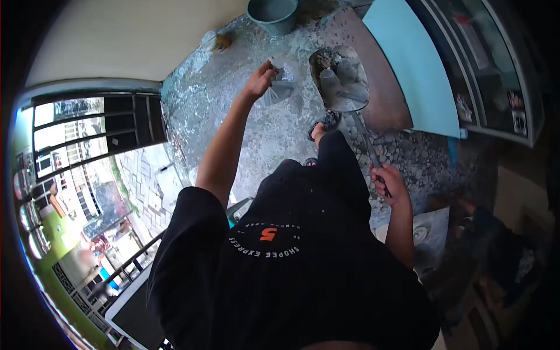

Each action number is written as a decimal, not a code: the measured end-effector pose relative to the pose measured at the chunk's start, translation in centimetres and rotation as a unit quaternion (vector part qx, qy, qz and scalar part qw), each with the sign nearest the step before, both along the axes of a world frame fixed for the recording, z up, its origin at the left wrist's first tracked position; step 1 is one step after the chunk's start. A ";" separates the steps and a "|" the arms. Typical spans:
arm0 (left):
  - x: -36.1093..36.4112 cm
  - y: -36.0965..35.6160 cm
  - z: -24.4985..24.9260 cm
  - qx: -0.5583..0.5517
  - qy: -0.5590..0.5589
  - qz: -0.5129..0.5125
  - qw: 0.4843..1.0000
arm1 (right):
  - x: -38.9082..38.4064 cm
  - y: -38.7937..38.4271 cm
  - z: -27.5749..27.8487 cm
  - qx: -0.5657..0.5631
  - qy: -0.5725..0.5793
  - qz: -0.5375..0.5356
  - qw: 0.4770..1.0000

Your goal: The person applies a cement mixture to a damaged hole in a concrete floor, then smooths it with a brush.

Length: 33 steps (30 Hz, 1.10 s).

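Keeping the scoop (315,70) level seems the main care here, since loose debris (331,83) sits in its bowl and a tilt could spill it. The right hand (389,182) is wrapped around the far end of the handle (366,140), so a firm wrist should help against twisting. The left hand (261,79) is pinched on what looks like a clear plastic bag (279,93). The scoop is over the floor (251,140), beside the brown board (382,87) at its right edge; whether it touches down, I cannot tell. Its bowl points away from the person, the long axis slanting forward and slightly left.
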State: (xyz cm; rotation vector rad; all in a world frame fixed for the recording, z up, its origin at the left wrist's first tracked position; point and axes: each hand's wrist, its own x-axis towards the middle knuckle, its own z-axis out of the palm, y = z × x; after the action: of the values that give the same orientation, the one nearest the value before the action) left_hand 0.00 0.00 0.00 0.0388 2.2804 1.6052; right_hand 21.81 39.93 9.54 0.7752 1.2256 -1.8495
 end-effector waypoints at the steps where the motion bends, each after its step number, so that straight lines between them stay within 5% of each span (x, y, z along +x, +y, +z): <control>1: 0.0 -0.4 0.3 0.016 -0.005 0.012 1.000 | -0.8 0.0 0.1 0.006 0.003 0.006 1.000; 6: -6.4 -2.2 0.2 0.114 -0.023 0.106 0.988 | -12.8 -2.4 -0.8 0.057 -0.005 0.059 0.997; 15: -17.2 -7.5 -1.0 0.069 -0.018 0.106 0.992 | -31.0 -7.9 -7.9 0.027 -0.059 0.099 0.993; 19: -22.8 -10.0 -7.8 0.148 -0.068 0.105 0.981 | -36.1 -11.9 -14.5 0.028 -0.099 0.070 0.992; 29: -35.8 -12.6 -28.7 0.041 -0.232 0.015 0.972 | -45.2 -20.2 -38.4 0.027 -0.224 -0.103 0.969; 33: -38.9 -11.3 -36.0 -0.092 -0.068 -0.077 0.990 | -48.6 -19.8 -44.5 0.031 -0.266 -0.081 0.960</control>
State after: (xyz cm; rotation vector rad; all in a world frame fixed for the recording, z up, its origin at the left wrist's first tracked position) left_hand -38.93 -11.32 -36.03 0.0566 2.2507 1.2770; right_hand -26.79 20.11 -35.01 1.3388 0.8908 -1.5777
